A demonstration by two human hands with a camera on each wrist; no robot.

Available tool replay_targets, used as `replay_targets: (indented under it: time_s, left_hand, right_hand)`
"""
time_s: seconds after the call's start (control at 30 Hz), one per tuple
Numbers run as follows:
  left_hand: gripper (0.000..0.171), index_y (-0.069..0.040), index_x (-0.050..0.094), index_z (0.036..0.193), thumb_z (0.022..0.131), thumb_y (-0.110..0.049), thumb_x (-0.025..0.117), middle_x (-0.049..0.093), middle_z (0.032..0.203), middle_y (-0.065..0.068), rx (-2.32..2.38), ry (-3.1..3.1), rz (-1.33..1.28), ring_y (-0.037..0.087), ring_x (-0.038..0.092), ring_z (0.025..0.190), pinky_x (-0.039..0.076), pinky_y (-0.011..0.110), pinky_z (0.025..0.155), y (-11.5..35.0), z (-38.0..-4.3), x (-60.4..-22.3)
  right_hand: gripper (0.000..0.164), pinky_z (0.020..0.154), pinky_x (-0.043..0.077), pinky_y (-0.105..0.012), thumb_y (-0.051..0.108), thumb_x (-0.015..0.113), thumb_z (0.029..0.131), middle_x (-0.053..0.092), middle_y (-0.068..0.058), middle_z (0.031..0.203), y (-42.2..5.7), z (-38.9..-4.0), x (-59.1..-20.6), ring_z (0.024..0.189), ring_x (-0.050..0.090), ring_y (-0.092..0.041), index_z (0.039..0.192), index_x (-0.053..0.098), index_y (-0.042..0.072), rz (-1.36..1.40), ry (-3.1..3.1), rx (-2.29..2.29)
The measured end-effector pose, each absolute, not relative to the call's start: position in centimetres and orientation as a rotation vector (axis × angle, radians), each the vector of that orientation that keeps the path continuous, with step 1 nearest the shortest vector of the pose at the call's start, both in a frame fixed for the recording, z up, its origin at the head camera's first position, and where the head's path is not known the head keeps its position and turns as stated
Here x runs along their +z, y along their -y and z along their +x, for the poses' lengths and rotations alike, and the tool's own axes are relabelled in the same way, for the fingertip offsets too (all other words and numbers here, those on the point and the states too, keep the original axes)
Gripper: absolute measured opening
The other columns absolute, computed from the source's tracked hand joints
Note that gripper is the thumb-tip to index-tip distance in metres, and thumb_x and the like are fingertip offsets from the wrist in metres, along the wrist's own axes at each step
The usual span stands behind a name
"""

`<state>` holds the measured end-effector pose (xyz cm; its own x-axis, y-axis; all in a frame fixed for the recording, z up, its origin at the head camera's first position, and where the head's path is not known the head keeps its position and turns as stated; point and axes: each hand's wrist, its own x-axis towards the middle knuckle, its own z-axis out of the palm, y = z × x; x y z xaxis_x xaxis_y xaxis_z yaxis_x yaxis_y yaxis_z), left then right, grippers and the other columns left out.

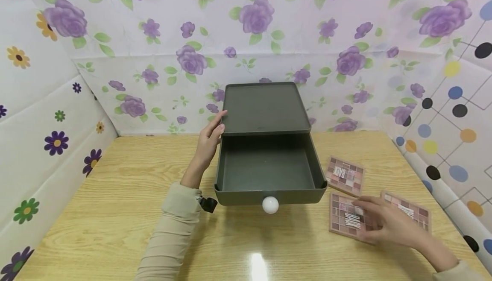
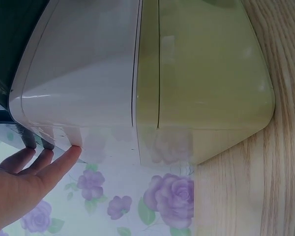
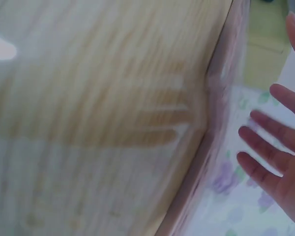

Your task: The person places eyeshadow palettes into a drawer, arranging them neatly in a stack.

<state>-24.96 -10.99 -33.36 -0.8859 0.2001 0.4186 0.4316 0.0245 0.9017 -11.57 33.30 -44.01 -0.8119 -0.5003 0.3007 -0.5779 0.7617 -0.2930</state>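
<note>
A small drawer cabinet with a dark grey top (image 1: 265,108) stands on the table, its top drawer (image 1: 269,170) pulled out with nothing inside. A round white knob (image 1: 270,205) sits on the drawer's front. My left hand (image 1: 207,144) rests its fingertips against the cabinet's left side, near the top edge. In the left wrist view, that side has a whitish tier (image 2: 83,83) and a yellow-green tier (image 2: 206,73). My right hand (image 1: 396,225) hovers with spread fingers over an eyeshadow palette (image 1: 342,210) lettered "BACK", partly covering it. The right wrist view shows these fingers (image 3: 263,169) apart, holding nothing.
A second palette (image 1: 345,175) lies behind, close by the drawer's right side. Partly behind my right hand lies a third palette (image 1: 417,212). The wood-grain table (image 1: 115,212) is bounded by a floral cloth (image 1: 153,80) at the back and patterned cloths at both sides.
</note>
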Motion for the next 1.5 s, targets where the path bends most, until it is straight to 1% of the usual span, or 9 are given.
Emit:
replay_targets:
  time_s: [0.13, 0.3, 0.43, 0.53, 0.63, 0.9, 1.13, 1.37, 1.5]
  left_hand:
    - [0.047, -0.003, 0.036, 0.139, 0.093, -0.014, 0.038, 0.024, 0.148, 0.01, -1.971, 2.119, -0.657, 0.016, 0.038, 0.101, 0.035, 0.027, 0.067, 11.1, -25.3, -33.6]
    - [0.047, -0.009, 0.04, 0.139, 0.093, -0.019, 0.039, 0.027, 0.147, 0.003, -1.97, 2.116, -0.65, 0.016, 0.033, 0.12, 0.039, 0.038, 0.078, 11.4, -26.5, -34.9]
    - [0.049, -0.009, 0.041, 0.138, 0.091, -0.026, 0.041, 0.028, 0.147, 0.003, -1.947, 2.102, -0.647, 0.018, 0.029, 0.129, 0.039, 0.051, 0.087, 11.4, -26.7, -35.3]
    - [0.051, -0.009, 0.042, 0.137, 0.09, -0.028, 0.042, 0.029, 0.146, 0.004, -1.951, 2.093, -0.641, 0.018, 0.029, 0.129, 0.038, 0.053, 0.088, 11.4, -26.9, -35.5]
    - [0.051, -0.009, 0.042, 0.137, 0.09, -0.028, 0.042, 0.029, 0.147, 0.003, -1.954, 2.094, -0.638, 0.017, 0.029, 0.129, 0.039, 0.051, 0.086, 11.4, -26.9, -35.5]
    - [0.049, -0.009, 0.042, 0.138, 0.091, -0.025, 0.042, 0.028, 0.147, 0.004, -1.955, 2.09, -0.649, 0.019, 0.03, 0.129, 0.04, 0.051, 0.085, 11.5, -26.8, -35.3]
    - [0.048, -0.008, 0.042, 0.137, 0.092, -0.022, 0.042, 0.028, 0.147, 0.005, -1.972, 2.085, -0.653, 0.018, 0.034, 0.124, 0.043, 0.041, 0.081, 11.5, -26.9, -35.4]
    - [0.046, -0.007, 0.041, 0.138, 0.093, -0.018, 0.041, 0.028, 0.147, 0.004, -2.009, 2.077, -0.648, 0.016, 0.038, 0.116, 0.044, 0.028, 0.075, 11.5, -26.8, -35.2]
    - [0.046, -0.004, 0.039, 0.138, 0.093, -0.014, 0.039, 0.026, 0.147, 0.007, -2.015, 2.094, -0.633, 0.017, 0.038, 0.114, 0.044, 0.027, 0.074, 11.5, -26.2, -34.5]
  right_hand:
    - [0.088, 0.073, 0.04, -0.06, 0.055, 0.078, 0.053, 0.053, -0.026, 0.114, -34.4, -11.6, -44.7, 0.099, 0.05, -0.045, 0.124, 0.055, 0.007, 0.842, 2.801, 0.535]
    - [0.1, 0.074, 0.032, -0.067, 0.065, 0.073, 0.05, 0.047, -0.03, 0.118, -35.0, -11.4, -45.1, 0.106, 0.038, -0.056, 0.131, 0.048, 0.012, 0.828, 2.9, 0.482]
    - [0.101, 0.076, 0.031, -0.066, 0.064, 0.072, 0.05, 0.045, -0.028, 0.122, -35.0, -11.4, -45.2, 0.109, 0.036, -0.053, 0.134, 0.046, 0.015, 0.812, 2.944, 0.459]
    - [0.098, 0.077, 0.034, -0.063, 0.061, 0.075, 0.051, 0.046, -0.025, 0.121, -34.9, -11.3, -45.3, 0.108, 0.04, -0.047, 0.133, 0.048, 0.015, 0.801, 2.946, 0.436]
    - [0.095, 0.075, 0.037, -0.062, 0.056, 0.079, 0.05, 0.046, -0.024, 0.12, -34.8, -11.2, -45.4, 0.105, 0.043, -0.045, 0.131, 0.05, 0.014, 0.783, 2.941, 0.449]
    - [0.089, 0.072, 0.038, -0.063, 0.051, 0.082, 0.052, 0.042, -0.023, 0.122, -34.5, -11.0, -44.3, 0.107, 0.039, -0.043, 0.127, 0.054, 0.011, 0.728, 2.878, 0.629]
    - [0.08, 0.068, 0.042, -0.057, 0.043, 0.085, 0.051, 0.044, -0.019, 0.119, -34.3, -10.9, -43.6, 0.103, 0.042, -0.034, 0.118, 0.06, 0.008, 0.684, 2.813, 0.62]
    - [0.08, 0.062, 0.042, -0.05, 0.037, 0.087, 0.049, 0.045, -0.016, 0.118, -34.0, -10.7, -42.5, 0.099, 0.044, -0.03, 0.12, 0.06, 0.012, 0.674, 2.738, 0.627]
    - [0.079, 0.061, 0.042, -0.05, 0.032, 0.086, 0.052, 0.043, -0.014, 0.121, -33.9, -10.5, -41.2, 0.1, 0.042, -0.03, 0.124, 0.058, 0.017, 0.639, 2.741, 0.674]
